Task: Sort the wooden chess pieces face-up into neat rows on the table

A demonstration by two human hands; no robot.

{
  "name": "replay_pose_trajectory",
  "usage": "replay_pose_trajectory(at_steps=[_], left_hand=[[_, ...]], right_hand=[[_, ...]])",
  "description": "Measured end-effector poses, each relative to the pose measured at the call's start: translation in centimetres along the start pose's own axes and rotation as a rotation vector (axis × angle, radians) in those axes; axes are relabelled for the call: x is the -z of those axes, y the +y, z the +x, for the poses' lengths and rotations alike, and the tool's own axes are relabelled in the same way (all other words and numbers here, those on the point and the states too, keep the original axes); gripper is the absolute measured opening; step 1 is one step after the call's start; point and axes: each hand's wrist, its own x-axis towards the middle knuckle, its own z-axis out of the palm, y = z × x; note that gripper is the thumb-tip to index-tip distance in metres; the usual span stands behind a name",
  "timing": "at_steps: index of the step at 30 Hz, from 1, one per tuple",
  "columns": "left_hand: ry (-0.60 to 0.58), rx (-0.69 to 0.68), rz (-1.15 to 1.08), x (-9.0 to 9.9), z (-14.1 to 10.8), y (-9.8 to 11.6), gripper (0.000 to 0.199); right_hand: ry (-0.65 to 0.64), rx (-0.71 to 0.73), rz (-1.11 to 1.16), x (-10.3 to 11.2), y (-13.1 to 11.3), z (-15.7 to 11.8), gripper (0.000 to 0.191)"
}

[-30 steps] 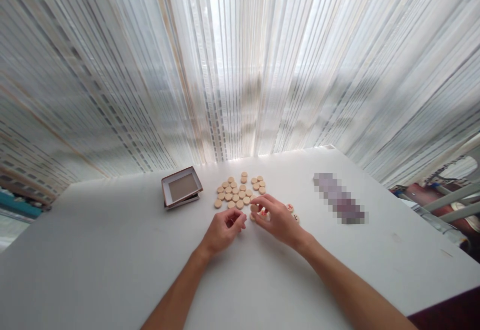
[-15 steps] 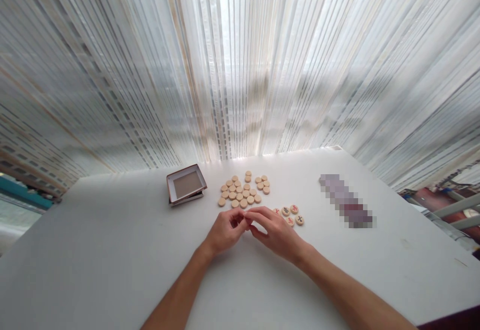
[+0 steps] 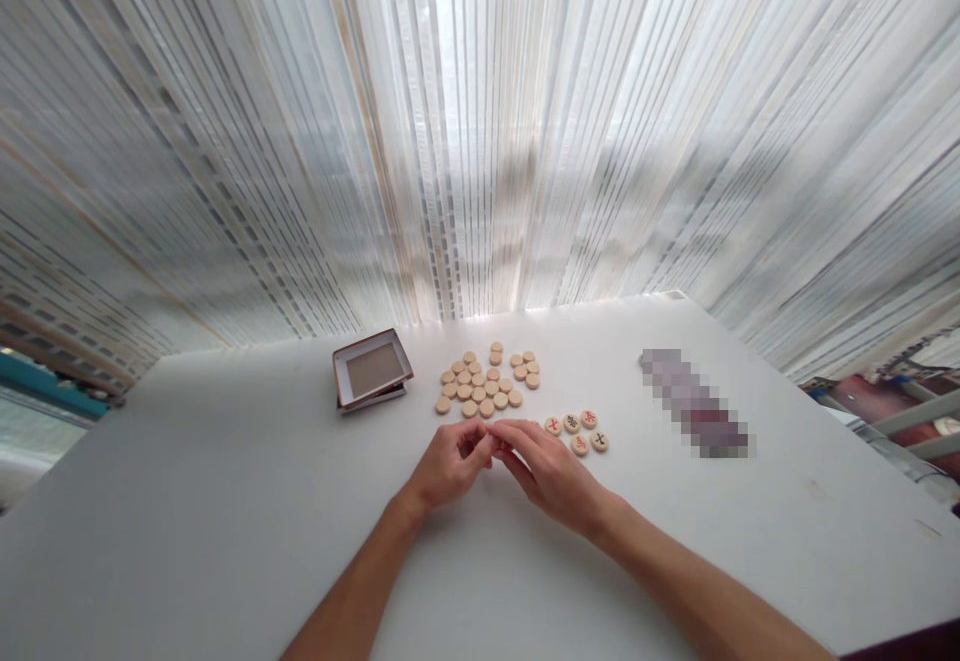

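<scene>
- The bare left hand [image 3: 450, 466] is curling its fingers, and its fingertips are meeting those of the bare right hand [image 3: 553, 473], which is arching in from the right; whether anything is being pinched between them, I cannot tell.
- Just beyond the hands, many round, pale wooden discs with plain upper faces [image 3: 487, 407] are lying in a loose cluster on the table.
- Just beside the right hand's knuckles, five round, pale wooden discs with printed characters [image 3: 571, 423] are lying face up, three showing red marks and two showing black.
- Left of the plain discs, a shallow, brown-edged rectangular box with white inner walls [image 3: 375, 369] is resting askew on another shallow part.
- Well to the right, a pixelated greyish-purple strip [image 3: 694, 403] is lying slantwise.
- The smooth white table [image 3: 225, 511] is supporting everything, and a sheer striped curtain [image 3: 480, 141] is hanging behind it.
</scene>
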Motion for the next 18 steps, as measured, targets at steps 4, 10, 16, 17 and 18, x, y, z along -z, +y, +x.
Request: replay_pose_trajectory(at_steps=[4, 10, 16, 17, 18], left_hand=[[-0.013, -0.005, -0.001, 0.13, -0.02, 0.10, 0.032], [-0.017, -0.001, 0.022, 0.14, -0.06, 0.55, 0.033], [-0.014, 0.012, 0.051, 0.00, -0.11, 0.56, 0.038], [-0.017, 0.013, 0.053, 0.00, -0.12, 0.53, 0.039], [-0.018, 0.013, 0.055, 0.02, -0.12, 0.51, 0.040]], right_hand=[[0.005, 0.005, 0.019, 0.05, -0.09, 0.00, 0.040], [0.040, -0.034, 0.029, -0.04, 0.21, -0.14, 0.034], [-0.014, -0.061, 0.041, 0.23, 0.15, 0.05, 0.026], [-0.022, -0.068, 0.044, 0.26, 0.13, 0.08, 0.026], [-0.026, -0.075, 0.048, 0.28, 0.12, 0.10, 0.025]])
